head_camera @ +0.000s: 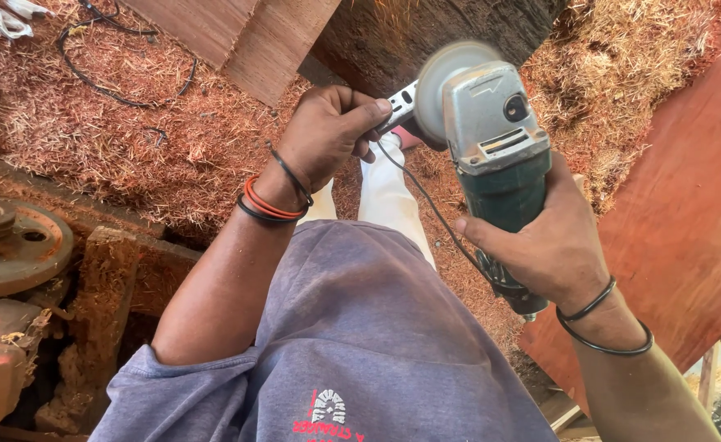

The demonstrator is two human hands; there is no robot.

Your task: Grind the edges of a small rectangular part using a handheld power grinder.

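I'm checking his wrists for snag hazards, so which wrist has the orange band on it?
The left wrist: it carries orange bands between black ones, just behind the left hand. The right wrist, behind the right hand holding the angle grinder, carries only black ones.

Ground (131, 139) covered in reddish wood shavings; black cable (99, 82), wooden boards (246, 37), rusty wheel (9, 245) lying there.

Grinder disc (450, 82) spinning, blurred

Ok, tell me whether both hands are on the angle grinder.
Yes: the right hand grips the green body of the angle grinder, and the left hand holds its side near the disc.
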